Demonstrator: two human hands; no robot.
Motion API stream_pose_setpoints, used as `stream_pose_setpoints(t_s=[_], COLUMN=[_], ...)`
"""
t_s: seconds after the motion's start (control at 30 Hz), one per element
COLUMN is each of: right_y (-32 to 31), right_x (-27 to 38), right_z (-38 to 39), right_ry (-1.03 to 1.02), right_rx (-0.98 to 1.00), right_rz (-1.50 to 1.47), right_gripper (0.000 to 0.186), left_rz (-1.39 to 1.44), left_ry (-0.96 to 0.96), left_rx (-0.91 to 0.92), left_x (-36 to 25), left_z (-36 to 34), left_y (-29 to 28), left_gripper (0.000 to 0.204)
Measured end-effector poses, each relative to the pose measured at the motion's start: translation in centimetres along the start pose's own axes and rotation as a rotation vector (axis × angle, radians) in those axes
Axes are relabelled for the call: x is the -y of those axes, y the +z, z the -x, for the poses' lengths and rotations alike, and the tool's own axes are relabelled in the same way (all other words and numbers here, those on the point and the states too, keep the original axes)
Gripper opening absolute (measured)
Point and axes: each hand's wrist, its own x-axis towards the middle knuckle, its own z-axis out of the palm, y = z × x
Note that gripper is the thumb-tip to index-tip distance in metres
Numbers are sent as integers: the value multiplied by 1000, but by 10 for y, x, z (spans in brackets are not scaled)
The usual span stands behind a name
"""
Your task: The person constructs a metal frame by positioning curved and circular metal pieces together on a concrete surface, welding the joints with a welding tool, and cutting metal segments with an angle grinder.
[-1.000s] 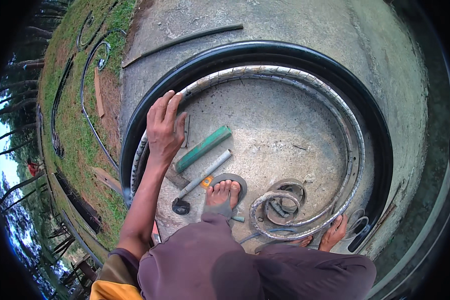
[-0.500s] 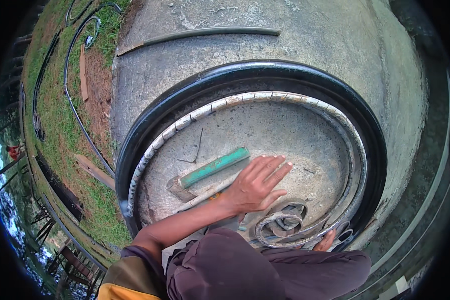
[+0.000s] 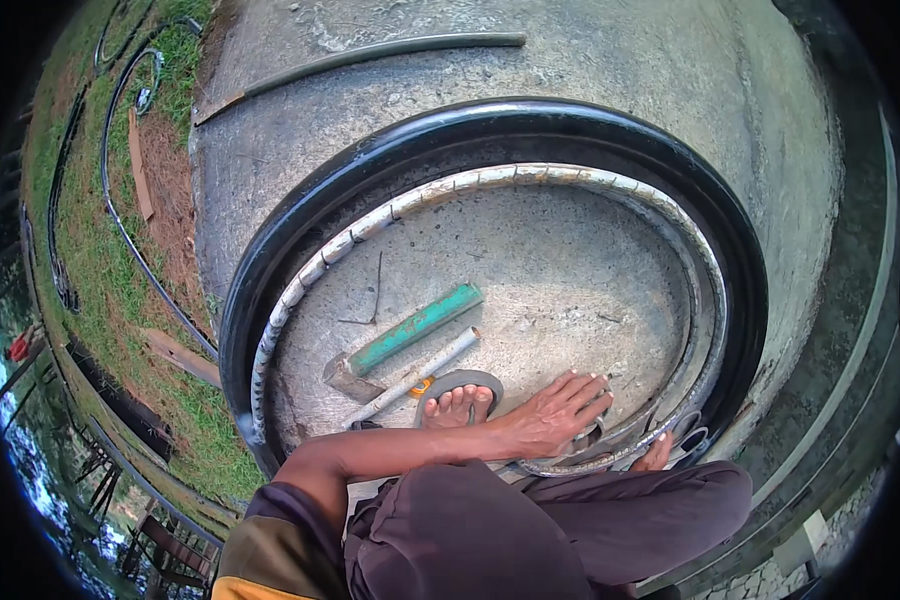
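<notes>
My left hand (image 3: pixel 565 405) reaches across to the lower right, fingers apart, over a small coil (image 3: pixel 595 437) that it mostly hides. My right hand (image 3: pixel 653 452), partly hidden, has its fingers on the outer side of the pale, segmented metal ring (image 3: pixel 545 175), gripping it. A thick black hoop (image 3: pixel 510 122) surrounds that ring. Inside lie a green bar (image 3: pixel 420 325) by a grey block (image 3: pixel 343 378), a light pipe-handled tool (image 3: pixel 425 370) and a small orange object (image 3: pixel 420 388), beside my sandalled foot (image 3: pixel 455 405).
A long curved grey bar (image 3: pixel 390 57) lies on the concrete (image 3: pixel 670 60) beyond the hoop. On the grass at left are wooden boards (image 3: pixel 140 160) and dark looped tubing (image 3: pixel 115 220); a small red-clad figure (image 3: pixel 20 345) is far left. A concrete edge (image 3: pixel 820 250) runs along the right.
My left hand has left the upper left of the pale ring and moved down and right to the small coil. The view has shifted slightly. My right hand stays low at the right.
</notes>
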Motion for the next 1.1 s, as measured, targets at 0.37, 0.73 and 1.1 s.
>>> stream_pose_setpoints(t_s=[0.37,0.73,1.1], right_y=[10,11,19], right_x=[44,36,14], right_z=[-50,-40,-35], right_ry=[238,-6,8], right_rx=[92,-141,-181], right_rz=[-104,-131,-179], right_gripper=[26,30,20], left_rz=[-260,-696,-589], left_ry=[118,214,167], left_rx=[253,507,675], left_x=[-61,-60,-46], left_z=[-49,-27,-17], left_y=[70,126,139], left_gripper=[64,81,74])
